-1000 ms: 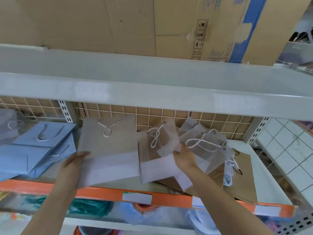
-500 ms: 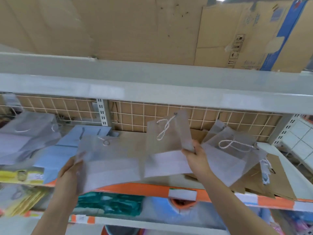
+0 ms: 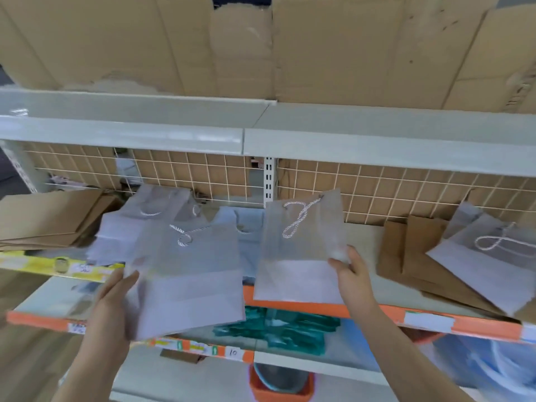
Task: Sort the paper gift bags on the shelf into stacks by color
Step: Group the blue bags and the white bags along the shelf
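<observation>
My left hand (image 3: 116, 294) grips the left edge of a flat grey gift bag (image 3: 191, 280) with a white rope handle, held above the shelf's front edge. My right hand (image 3: 349, 269) pinches the right edge of a second grey bag (image 3: 298, 256), tilted up over the shelf. Behind the left bag lies a grey stack (image 3: 150, 221) and, beside it, light blue bags (image 3: 246, 227). Brown bags (image 3: 412, 256) lie flat at the right, with another grey bag (image 3: 481, 262) on top of them.
The shelf (image 3: 362, 239) has an orange front rail (image 3: 435, 317) and a wire grid back (image 3: 406, 192). Flat cardboard (image 3: 49, 219) lies at the far left. A white shelf board (image 3: 261, 132) hangs low overhead. Teal goods (image 3: 284, 329) sit on the shelf below.
The view and both hands have shifted left along the shelf, each carrying its grey bag. The two bags, overlapping before, are now held apart. The grey stack and flat cardboard have come into view.
</observation>
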A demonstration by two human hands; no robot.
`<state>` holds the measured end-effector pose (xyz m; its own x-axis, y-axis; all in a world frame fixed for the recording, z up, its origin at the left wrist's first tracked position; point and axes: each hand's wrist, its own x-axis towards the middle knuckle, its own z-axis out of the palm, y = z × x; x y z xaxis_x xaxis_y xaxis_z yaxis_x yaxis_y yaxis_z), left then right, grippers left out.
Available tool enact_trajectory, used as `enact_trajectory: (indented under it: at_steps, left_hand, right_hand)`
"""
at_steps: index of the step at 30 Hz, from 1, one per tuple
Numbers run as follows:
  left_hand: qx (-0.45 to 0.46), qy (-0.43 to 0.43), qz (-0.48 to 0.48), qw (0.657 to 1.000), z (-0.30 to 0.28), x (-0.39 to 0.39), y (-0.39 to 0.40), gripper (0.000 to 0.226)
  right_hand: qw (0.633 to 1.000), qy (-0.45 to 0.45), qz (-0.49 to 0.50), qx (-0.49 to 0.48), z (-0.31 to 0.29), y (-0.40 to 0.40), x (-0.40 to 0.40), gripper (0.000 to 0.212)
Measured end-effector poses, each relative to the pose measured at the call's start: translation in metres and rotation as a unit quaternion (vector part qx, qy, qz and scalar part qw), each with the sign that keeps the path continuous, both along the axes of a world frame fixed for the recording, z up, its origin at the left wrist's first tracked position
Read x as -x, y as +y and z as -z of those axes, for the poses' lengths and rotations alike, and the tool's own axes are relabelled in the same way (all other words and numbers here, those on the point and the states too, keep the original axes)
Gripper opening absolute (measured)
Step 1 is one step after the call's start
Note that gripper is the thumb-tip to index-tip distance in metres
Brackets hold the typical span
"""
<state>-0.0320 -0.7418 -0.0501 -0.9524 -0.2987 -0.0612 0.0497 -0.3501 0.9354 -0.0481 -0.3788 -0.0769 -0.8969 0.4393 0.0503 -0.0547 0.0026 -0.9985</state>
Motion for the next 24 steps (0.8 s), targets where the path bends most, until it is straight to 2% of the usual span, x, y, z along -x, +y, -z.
enact_trajectory:
  at_steps: [3, 6, 10, 15, 20, 24]
  left_hand:
    - [0.01, -0.015, -0.038, 0.999, 0.006, 0.0, -0.036, 0.036]
    - [0.026, -0.015, -0.029, 0.999, 0.014, 0.005, -0.068, 0.037]
    - [0.003, -0.012, -0.055, 0.998, 0.02, 0.019, -0.107, 0.037]
    - [0.0, -0.008, -0.059, 0.998, 0.014, 0.041, -0.149, 0.043]
    - [-0.011, 0.017, -0.07, 0.997, 0.007, 0.062, -0.181, 0.046]
    - [0.01, 0.032, -0.079, 0.996, 0.013, 0.081, -0.203, 0.033]
  right_hand:
    - [1.0, -0.012, -0.018, -0.013, 0.0, -0.033, 0.014, 0.03]
    - [0.999, -0.022, -0.033, -0.025, 0.001, -0.061, 0.032, 0.029]
    - [0.997, -0.027, -0.055, -0.043, -0.003, -0.096, 0.07, 0.029]
    - [0.992, -0.074, -0.089, -0.051, -0.001, -0.14, 0.129, 0.042]
    - [0.987, -0.088, -0.131, 0.007, -0.002, -0.193, 0.179, 0.027]
    - [0.985, -0.115, -0.125, 0.007, 0.001, -0.233, 0.21, 0.028]
